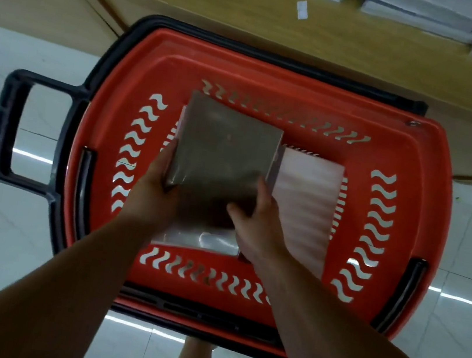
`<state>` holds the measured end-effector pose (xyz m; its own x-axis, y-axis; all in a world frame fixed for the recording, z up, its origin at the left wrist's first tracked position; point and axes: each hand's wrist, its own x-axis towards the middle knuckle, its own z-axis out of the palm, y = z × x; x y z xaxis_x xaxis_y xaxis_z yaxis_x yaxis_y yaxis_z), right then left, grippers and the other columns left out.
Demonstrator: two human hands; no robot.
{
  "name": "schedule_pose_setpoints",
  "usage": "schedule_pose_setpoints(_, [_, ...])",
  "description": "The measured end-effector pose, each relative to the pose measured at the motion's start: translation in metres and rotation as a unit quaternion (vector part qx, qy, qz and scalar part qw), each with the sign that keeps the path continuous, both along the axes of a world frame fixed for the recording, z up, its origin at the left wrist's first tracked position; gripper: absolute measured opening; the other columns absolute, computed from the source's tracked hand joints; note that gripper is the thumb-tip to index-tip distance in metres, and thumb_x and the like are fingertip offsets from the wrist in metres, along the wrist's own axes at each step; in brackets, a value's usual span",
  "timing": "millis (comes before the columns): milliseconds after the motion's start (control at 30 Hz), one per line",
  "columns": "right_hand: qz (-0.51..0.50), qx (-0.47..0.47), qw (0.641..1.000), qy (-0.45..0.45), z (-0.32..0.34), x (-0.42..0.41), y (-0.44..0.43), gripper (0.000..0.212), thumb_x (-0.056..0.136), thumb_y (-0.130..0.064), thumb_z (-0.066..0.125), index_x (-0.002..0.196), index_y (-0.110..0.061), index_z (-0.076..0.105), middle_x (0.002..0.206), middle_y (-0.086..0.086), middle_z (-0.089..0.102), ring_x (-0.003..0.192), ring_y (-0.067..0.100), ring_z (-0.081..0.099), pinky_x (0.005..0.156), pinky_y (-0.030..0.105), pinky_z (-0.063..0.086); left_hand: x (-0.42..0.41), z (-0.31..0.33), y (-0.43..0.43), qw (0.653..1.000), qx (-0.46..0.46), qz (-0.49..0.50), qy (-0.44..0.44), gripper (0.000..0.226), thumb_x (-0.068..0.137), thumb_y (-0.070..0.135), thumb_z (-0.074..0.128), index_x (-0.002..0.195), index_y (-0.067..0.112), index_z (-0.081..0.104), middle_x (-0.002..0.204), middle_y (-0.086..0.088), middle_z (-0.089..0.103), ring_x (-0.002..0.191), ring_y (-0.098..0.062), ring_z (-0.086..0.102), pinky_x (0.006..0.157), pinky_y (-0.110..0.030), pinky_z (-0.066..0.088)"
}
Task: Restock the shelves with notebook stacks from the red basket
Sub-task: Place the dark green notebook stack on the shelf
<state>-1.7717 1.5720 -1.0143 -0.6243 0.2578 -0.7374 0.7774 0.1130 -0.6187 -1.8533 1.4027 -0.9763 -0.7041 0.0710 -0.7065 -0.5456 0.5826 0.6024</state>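
The red basket (274, 77) stands on the floor below me, against a wooden shelf unit. Over its middle I hold a brown-covered notebook stack (223, 152) wrapped in clear plastic. My left hand (155, 188) grips the stack's near left corner, fingers curled under its edge. The near right corner is held by my right hand (255, 227), thumb on top. A second stack with a white and pink cover (304, 204) lies in the basket to the right. Clear plastic of another pack (207, 240) shows beneath my hands.
A wooden shelf (224, 2) runs across the top, with wrapped white stacks (422, 10) at its right end. The basket's black pull handle (6, 126) sticks out to the left. Glossy white floor tiles surround the basket. My leg shows at the bottom edge.
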Motion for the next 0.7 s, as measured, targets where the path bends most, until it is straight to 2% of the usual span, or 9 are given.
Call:
schedule_pose_setpoints(67, [0.021, 0.027, 0.999, -0.016, -0.01, -0.004, -0.011, 0.088, 0.094, -0.031, 0.068, 0.159, -0.045, 0.011, 0.155, 0.005, 0.033, 0.142, 0.025, 0.038, 0.115, 0.05, 0.041, -0.005, -0.02, -0.007, 0.997, -0.075, -0.027, -0.012, 0.077, 0.1, 0.009, 0.054, 0.156, 0.048, 0.018, 0.152, -0.004, 0.045, 0.135, -0.022, 0.046, 0.106, -0.041, 0.045])
schedule_pose_setpoints(133, [0.03, 0.062, 0.998, -0.004, -0.018, -0.004, -0.016, 0.095, 0.094, -0.027, 0.069, 0.159, -0.045, 0.003, 0.156, 0.008, 0.03, 0.144, 0.03, 0.035, 0.116, 0.053, 0.038, -0.008, -0.036, -0.008, 0.995, -0.095, -0.016, -0.019, 0.077, 0.099, 0.005, 0.051, 0.156, 0.045, 0.017, 0.151, -0.007, 0.047, 0.135, -0.029, 0.048, 0.108, -0.05, 0.046])
schedule_pose_setpoints(200, [0.033, 0.078, 0.996, 0.005, -0.023, -0.004, -0.018, 0.096, 0.094, -0.025, 0.069, 0.16, -0.043, 0.001, 0.156, 0.01, 0.031, 0.144, 0.031, 0.035, 0.117, 0.054, 0.038, -0.009, -0.044, -0.007, 0.993, -0.116, -0.019, -0.009, 0.077, 0.098, 0.007, 0.053, 0.157, 0.043, 0.018, 0.149, -0.009, 0.047, 0.134, -0.031, 0.049, 0.106, -0.051, 0.048])
schedule_pose_setpoints(300, [0.031, 0.09, 0.995, 0.005, -0.026, -0.001, -0.014, 0.096, 0.095, -0.023, 0.067, 0.16, -0.04, -0.001, 0.156, 0.01, 0.03, 0.143, 0.031, 0.034, 0.119, 0.052, 0.035, -0.006, -0.049, -0.006, 0.985, -0.164, -0.053, 0.007, 0.083, 0.095, 0.016, 0.062, 0.158, 0.044, 0.015, 0.154, -0.012, 0.033, 0.137, -0.037, 0.042, 0.104, -0.051, 0.048])
schedule_pose_setpoints(367, [0.032, 0.096, 0.995, 0.011, -0.028, 0.0, -0.013, 0.096, 0.096, -0.023, 0.066, 0.16, -0.039, -0.004, 0.156, 0.009, 0.03, 0.144, 0.03, 0.033, 0.12, 0.051, 0.034, -0.005, -0.052, -0.005, 0.987, -0.143, -0.07, 0.018, 0.085, 0.095, 0.018, 0.063, 0.158, 0.044, 0.013, 0.156, -0.01, 0.032, 0.139, -0.036, 0.041, 0.105, -0.049, 0.046])
schedule_pose_setpoints(467, [0.017, 0.099, 0.995, 0.029, -0.034, -0.001, -0.015, 0.097, 0.096, -0.02, 0.065, 0.161, -0.035, -0.004, 0.16, 0.006, 0.031, 0.146, 0.026, 0.032, 0.121, 0.05, 0.033, -0.01, -0.057, -0.006, 0.997, -0.062, -0.035, 0.003, 0.081, 0.097, 0.019, 0.061, 0.158, 0.044, 0.015, 0.154, -0.003, 0.044, 0.138, -0.028, 0.044, 0.105, -0.04, 0.04])
schedule_pose_setpoints(567, [0.008, 0.092, 0.995, 0.041, -0.037, -0.003, -0.015, 0.096, 0.097, -0.014, 0.063, 0.162, -0.034, -0.003, 0.163, 0.0, 0.029, 0.15, 0.02, 0.029, 0.122, 0.046, 0.031, -0.016, -0.061, -0.006, 1.0, -0.016, -0.022, -0.007, 0.079, 0.098, 0.028, 0.062, 0.157, 0.047, 0.012, 0.157, 0.004, 0.04, 0.142, -0.025, 0.04, 0.112, -0.042, 0.034])
schedule_pose_setpoints(700, [0.016, 0.079, 0.995, 0.06, -0.036, -0.004, -0.013, 0.093, 0.098, -0.01, 0.062, 0.162, -0.029, -0.002, 0.165, -0.001, 0.026, 0.151, 0.017, 0.025, 0.124, 0.036, 0.027, -0.015, -0.067, -0.005, 1.0, 0.008, 0.0, 0.007, 0.083, 0.098, 0.028, 0.063, 0.158, 0.048, 0.009, 0.161, 0.009, 0.033, 0.146, -0.021, 0.033, 0.119, -0.046, 0.029])
